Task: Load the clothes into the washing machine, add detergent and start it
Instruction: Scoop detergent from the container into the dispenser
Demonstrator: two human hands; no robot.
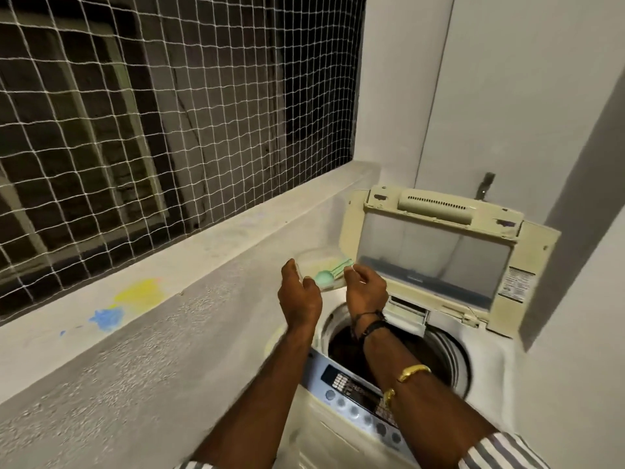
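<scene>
Head view: we see both hands stretched out over the open washing machine (487,350) toward a clear tub (315,259) standing on the ledge (203,245), at twelve o'clock from the hands. The left hand (299,294) curls its fingers round the tub's near-left rim. The right hand (367,287), at three o'clock of the left, has its fingers bent beside the handle end of a green scoop (325,276) lying in the tub; blur keeps us from telling whether they pinch it. The machine's lid (433,255) stands raised at two o'clock. The dark drum (341,345) lies open beneath the right wrist. The control panel (355,401) sits at six o'clock.
</scene>
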